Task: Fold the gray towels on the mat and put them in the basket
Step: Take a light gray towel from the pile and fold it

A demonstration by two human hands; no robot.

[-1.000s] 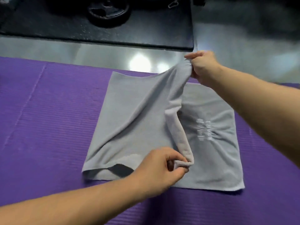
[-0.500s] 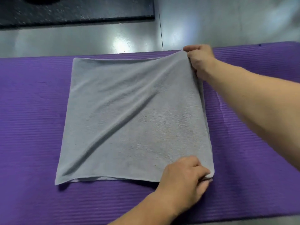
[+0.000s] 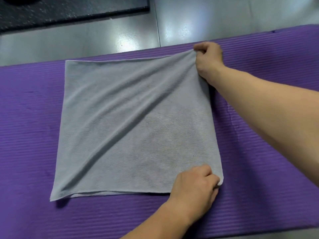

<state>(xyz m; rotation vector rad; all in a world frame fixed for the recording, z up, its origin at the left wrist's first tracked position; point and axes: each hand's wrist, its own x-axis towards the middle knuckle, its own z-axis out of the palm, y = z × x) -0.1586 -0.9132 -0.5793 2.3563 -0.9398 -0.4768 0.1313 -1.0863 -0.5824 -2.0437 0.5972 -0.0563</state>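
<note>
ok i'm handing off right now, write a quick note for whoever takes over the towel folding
Hands: left grip pinches the near right corner of the towel; right grip pinches its far right corner.
The towel lies on the mat, with two layers showing at its near edge.
Done: one fold, it seems.
Left: fold it smaller and put it in the basket, which is out of view, as are any other towels.

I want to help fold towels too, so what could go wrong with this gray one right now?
1. Long diagonal wrinkles cross the gray towel, while the left hand and right hand pinch only its right corners; unsmoothed, the next fold could press them in.
2. Along the near edge the lower layer peeks out, so the fold may end up crooked.
</note>
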